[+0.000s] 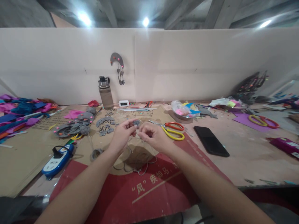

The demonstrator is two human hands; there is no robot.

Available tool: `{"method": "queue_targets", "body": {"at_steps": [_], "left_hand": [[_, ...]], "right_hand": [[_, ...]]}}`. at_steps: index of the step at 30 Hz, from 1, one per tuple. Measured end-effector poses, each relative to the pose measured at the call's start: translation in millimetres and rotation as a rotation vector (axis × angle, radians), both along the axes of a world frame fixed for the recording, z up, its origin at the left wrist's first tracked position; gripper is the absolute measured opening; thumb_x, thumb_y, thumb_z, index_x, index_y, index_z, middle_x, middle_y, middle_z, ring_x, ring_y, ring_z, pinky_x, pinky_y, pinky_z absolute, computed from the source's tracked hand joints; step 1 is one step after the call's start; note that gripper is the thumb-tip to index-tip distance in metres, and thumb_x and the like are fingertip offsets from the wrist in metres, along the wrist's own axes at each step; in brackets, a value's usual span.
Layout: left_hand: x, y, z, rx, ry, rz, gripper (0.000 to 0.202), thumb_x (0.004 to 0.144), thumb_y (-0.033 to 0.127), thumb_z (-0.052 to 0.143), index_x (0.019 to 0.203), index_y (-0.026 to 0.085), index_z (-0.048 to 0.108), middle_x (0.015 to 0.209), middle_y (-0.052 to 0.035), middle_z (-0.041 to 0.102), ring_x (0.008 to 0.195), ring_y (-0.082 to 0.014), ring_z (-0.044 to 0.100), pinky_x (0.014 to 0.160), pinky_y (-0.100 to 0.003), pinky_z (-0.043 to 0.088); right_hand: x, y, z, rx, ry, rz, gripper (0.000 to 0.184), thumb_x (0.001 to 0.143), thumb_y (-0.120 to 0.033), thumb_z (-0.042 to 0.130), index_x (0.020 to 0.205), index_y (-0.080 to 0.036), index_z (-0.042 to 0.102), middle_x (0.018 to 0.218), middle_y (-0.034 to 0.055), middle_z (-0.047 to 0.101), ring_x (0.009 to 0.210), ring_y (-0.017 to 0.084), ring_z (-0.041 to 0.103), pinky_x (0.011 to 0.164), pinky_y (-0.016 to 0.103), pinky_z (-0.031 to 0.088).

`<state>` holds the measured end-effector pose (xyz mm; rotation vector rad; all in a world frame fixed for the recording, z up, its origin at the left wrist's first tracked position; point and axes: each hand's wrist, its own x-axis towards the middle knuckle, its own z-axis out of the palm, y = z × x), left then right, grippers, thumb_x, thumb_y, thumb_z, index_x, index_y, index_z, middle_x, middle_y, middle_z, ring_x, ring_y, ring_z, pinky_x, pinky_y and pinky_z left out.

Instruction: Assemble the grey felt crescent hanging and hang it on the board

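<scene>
My left hand [122, 134] and my right hand [153, 135] meet above the middle of the table, fingers pinched together. Between the fingertips sits a small grey felt piece [136, 123], held by the left hand. The right hand pinches close beside it; a thin grey string [140, 166] hangs below the hands and loops on the cardboard. Scissors with red and yellow handles [174, 129] lie just right of my right hand.
A black phone [211, 140] lies to the right. A blue and white power strip [57, 157] lies at left, with a pile of grey felt shapes [72, 127] and coloured felt scraps [21, 112] beyond. A water bottle [105, 93] stands by the back wall. Second scissors [263, 120] lie far right.
</scene>
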<state>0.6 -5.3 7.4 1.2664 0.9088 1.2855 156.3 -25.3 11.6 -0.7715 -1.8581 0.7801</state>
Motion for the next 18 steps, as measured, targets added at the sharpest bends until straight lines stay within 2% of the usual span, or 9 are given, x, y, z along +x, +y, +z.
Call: {"method": "queue_targets", "body": {"at_steps": [1, 3, 7, 10, 13, 15, 18], "left_hand": [[0, -1, 0.5, -0.011, -0.019, -0.011, 0.037, 0.068, 0.022, 0.069, 0.103, 0.013, 0.067, 0.066, 0.0023, 0.058, 0.053, -0.0067, 0.047, 0.053, -0.022, 0.036], [1, -2, 1.7, -0.031, -0.065, -0.026, 0.033, 0.068, 0.022, 0.070, 0.099, 0.012, 0.067, 0.067, 0.0010, 0.060, 0.053, -0.0067, 0.048, 0.053, -0.022, 0.037], [2, -4, 4.6, -0.076, -0.114, -0.020, 0.029, 0.067, 0.024, 0.072, 0.092, 0.011, 0.064, 0.072, -0.0026, 0.066, 0.054, -0.0078, 0.054, 0.051, -0.021, 0.039], [2, -5, 6.2, -0.089, -0.100, -0.017, 0.026, 0.070, 0.028, 0.070, 0.088, 0.011, 0.062, 0.077, -0.0057, 0.068, 0.055, -0.0085, 0.057, 0.050, -0.020, 0.040], [2, -5, 6.0, -0.078, -0.075, -0.032, 0.026, 0.072, 0.030, 0.069, 0.088, 0.011, 0.062, 0.077, -0.0059, 0.069, 0.055, -0.0088, 0.058, 0.049, -0.019, 0.040], [2, -6, 4.7, -0.069, -0.040, -0.038, 0.028, 0.074, 0.032, 0.069, 0.091, 0.012, 0.062, 0.077, -0.0060, 0.069, 0.054, -0.0094, 0.059, 0.048, -0.020, 0.041], [2, -6, 1.8, -0.042, 0.012, -0.057, 0.032, 0.075, 0.034, 0.068, 0.098, 0.013, 0.061, 0.075, -0.0052, 0.069, 0.054, -0.0110, 0.061, 0.046, -0.020, 0.041]], "right_hand": [[-1, 1, -1.7, -0.026, 0.024, -0.003, 0.015, 0.081, -0.029, 0.060, 0.074, -0.020, 0.051, 0.076, -0.0001, 0.058, 0.068, 0.011, 0.054, 0.062, 0.024, 0.044], [-1, 2, -4.7, -0.114, 0.085, 0.005, 0.014, 0.081, -0.030, 0.060, 0.084, -0.020, 0.051, 0.076, -0.0011, 0.059, 0.063, 0.010, 0.054, 0.058, 0.023, 0.044], [3, 5, -6.8, -0.218, 0.134, -0.087, 0.026, 0.089, -0.042, 0.049, 0.077, -0.019, 0.052, 0.055, -0.0050, 0.052, 0.045, 0.008, 0.046, 0.047, 0.021, 0.038], [6, 9, -8.5, -0.206, 0.103, -0.198, 0.034, 0.090, -0.045, 0.044, 0.072, -0.018, 0.054, 0.056, -0.0032, 0.053, 0.047, 0.009, 0.048, 0.048, 0.021, 0.038], [6, 14, -12.0, -0.159, 0.086, -0.256, 0.022, 0.088, -0.037, 0.049, 0.086, -0.018, 0.059, 0.070, -0.0007, 0.059, 0.057, 0.010, 0.053, 0.054, 0.023, 0.042], [5, 15, -13.7, -0.121, 0.070, -0.273, 0.020, 0.086, -0.035, 0.051, 0.093, -0.019, 0.061, 0.079, 0.0012, 0.063, 0.062, 0.011, 0.054, 0.058, 0.024, 0.043], [3, 15, -14.1, -0.069, 0.031, -0.304, 0.019, 0.083, -0.035, 0.056, 0.088, -0.018, 0.063, 0.083, 0.0026, 0.065, 0.069, 0.013, 0.056, 0.063, 0.026, 0.044]]}}
